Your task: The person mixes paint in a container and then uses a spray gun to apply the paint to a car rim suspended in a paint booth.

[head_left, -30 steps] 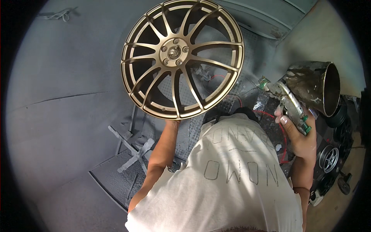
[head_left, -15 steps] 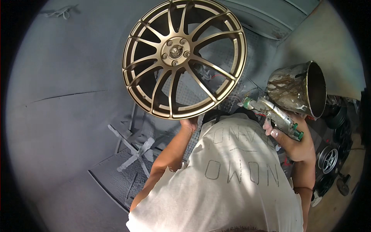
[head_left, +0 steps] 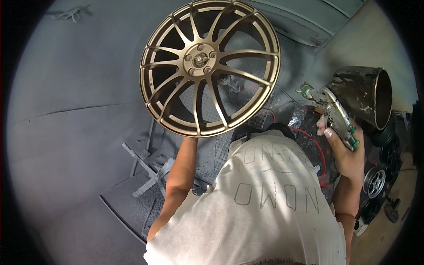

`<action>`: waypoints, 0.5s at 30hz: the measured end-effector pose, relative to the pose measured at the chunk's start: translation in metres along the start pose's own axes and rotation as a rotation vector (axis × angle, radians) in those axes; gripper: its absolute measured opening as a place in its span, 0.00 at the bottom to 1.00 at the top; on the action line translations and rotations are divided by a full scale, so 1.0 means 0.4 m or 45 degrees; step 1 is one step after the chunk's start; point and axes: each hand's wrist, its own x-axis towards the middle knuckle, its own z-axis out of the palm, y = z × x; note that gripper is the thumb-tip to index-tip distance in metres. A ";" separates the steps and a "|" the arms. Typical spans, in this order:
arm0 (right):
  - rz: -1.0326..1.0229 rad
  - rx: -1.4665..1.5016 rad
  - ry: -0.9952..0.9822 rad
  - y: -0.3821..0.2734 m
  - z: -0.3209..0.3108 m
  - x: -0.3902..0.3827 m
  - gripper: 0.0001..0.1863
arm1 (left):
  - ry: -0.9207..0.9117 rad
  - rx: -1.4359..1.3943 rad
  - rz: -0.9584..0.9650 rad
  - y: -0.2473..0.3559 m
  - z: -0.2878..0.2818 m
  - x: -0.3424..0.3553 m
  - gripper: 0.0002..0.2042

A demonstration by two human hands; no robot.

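Observation:
A bronze-gold car wheel (head_left: 201, 79) with many thin spokes faces up at the top middle. My left forearm (head_left: 180, 170) reaches to its lower edge, where the wheel hides my left hand; its fingers cannot be seen. To the right, my right hand (head_left: 346, 150) is wrapped round the handle of a spray gun (head_left: 333, 110), a silver tool with green knobs and paint stains. A large, dark, paint-smeared metal cup (head_left: 357, 92) is tilted beside the gun, its round end toward the right. The gun's nozzle end points up and left, apart from the wheel.
A red hose (head_left: 322, 154) curves over the floor below the gun. At lower left stands a grey-coated metal stand (head_left: 154, 176). Several other wheels (head_left: 375, 182) lie along the right side. A grey wall (head_left: 79, 145) fills the left.
The wheel has turned, its spokes now at different angles. My left hand has slid left and out of sight behind the rim. My right hand and the spray gun have moved right, away from the wheel.

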 end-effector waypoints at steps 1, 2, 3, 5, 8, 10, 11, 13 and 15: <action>-0.053 -0.001 -0.070 -0.002 -0.004 -0.026 0.13 | 0.026 -0.027 0.010 -0.022 -0.021 -0.030 0.27; -0.099 0.018 -0.109 0.003 0.005 -0.045 0.13 | 0.026 -0.034 0.027 -0.033 -0.035 -0.046 0.27; -0.130 0.042 -0.139 0.007 0.012 -0.065 0.13 | 0.030 -0.046 0.033 -0.047 -0.053 -0.065 0.27; -0.126 0.118 -0.258 0.020 0.028 -0.108 0.13 | 0.059 -0.052 0.068 -0.087 -0.099 -0.112 0.26; -0.021 0.215 -0.383 0.035 0.029 -0.161 0.15 | 0.093 -0.048 0.083 -0.180 -0.144 -0.214 0.26; 0.096 0.168 -0.461 0.041 0.023 -0.203 0.18 | 0.096 -0.128 -0.111 -0.240 -0.150 -0.293 0.24; 0.011 0.103 -0.468 0.048 0.028 -0.219 0.18 | 0.035 -0.143 -0.177 -0.267 -0.145 -0.327 0.24; -0.164 -0.030 -0.482 0.068 0.045 -0.249 0.18 | -0.111 -0.176 -0.294 -0.301 -0.141 -0.379 0.24; -0.152 -0.015 -0.341 0.093 0.058 -0.269 0.18 | -0.123 -0.185 -0.275 -0.308 -0.149 -0.395 0.23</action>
